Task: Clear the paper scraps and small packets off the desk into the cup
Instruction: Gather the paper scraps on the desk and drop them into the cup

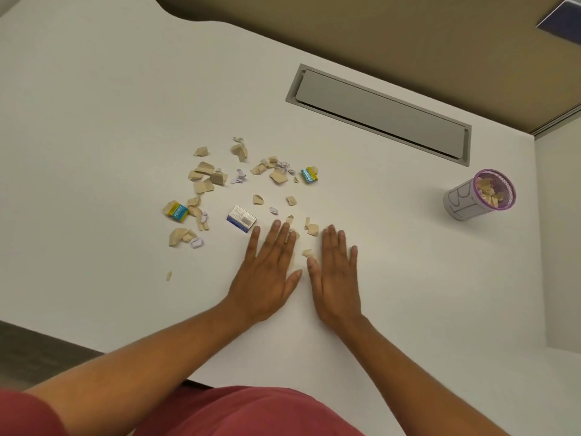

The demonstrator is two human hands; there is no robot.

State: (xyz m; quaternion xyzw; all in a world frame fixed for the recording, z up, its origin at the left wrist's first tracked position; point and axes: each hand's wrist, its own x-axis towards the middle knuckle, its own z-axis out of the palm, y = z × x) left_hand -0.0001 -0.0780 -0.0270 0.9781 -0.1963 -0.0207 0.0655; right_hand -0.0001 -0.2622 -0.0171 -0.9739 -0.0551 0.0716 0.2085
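Observation:
Several tan and white paper scraps (208, 175) lie scattered over the middle of the white desk (94, 105). Among them are a blue-and-white packet (241, 219) and two teal-and-yellow packets (178, 212) (308, 175). My left hand (267, 272) and my right hand (336, 272) rest flat, palms down, side by side at the near edge of the scatter, fingers apart. A few scraps (312, 229) lie between and under the fingertips. The purple-rimmed mesh cup (479, 199) stands far right, with tan scraps inside.
A grey cable flap (377, 113) is set into the desk behind the scraps. The desk's right end is a white panel (559, 240) just past the cup. One stray scrap (168, 275) lies alone at the left.

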